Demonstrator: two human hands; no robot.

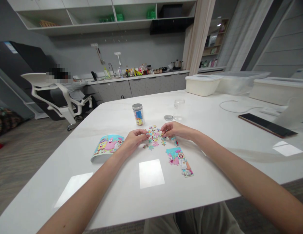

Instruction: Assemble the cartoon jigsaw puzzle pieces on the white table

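A loose pile of colourful jigsaw puzzle pieces (155, 134) lies on the white table between my hands. My left hand (136, 138) is at the pile's left side, thumb and fingers pinched on a puzzle piece. From the right, my right hand (175, 129) reaches in with curled fingers closed on a piece at the pile's edge. Nearer to me lies a joined section of the puzzle (180, 159) with a pink starfish and other cartoon figures. Left of my left hand, a curled picture sheet (108, 144) shows similar characters, partly covered by my forearm.
Behind the pile stands a lidded jar (138, 115) with a cartoon label. A clear open jar (179, 109) and a metal lid (168, 117) are right of it. Farther right are a phone (267, 125), a white cable (235, 110) and plastic bins (202, 86). A person sits beyond the table.
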